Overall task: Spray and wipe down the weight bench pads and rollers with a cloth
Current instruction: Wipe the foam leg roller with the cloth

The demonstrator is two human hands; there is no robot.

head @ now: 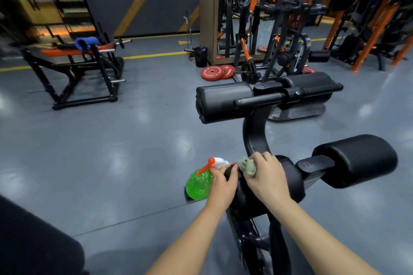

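Left hand [222,182]: I am gripping the green spray bottle [199,183] by its neck, just beside the near left roller [292,182], so a re-spray is close.
Right hand [268,176]: my fingers [260,157] are clutching the bunched grey cloth [247,164], pressing it onto that roller for rubbing force.
Near right roller [355,159]: sitting clear of both hands; likely next.
Far rollers [223,102]: lying beyond the curved post [254,134], untouched.

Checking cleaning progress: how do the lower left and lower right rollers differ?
The lower left roller has the right hand holding a cloth against it; the lower right roller is untouched. The left one is partly covered; the right one shows fully. Both are black, padded.
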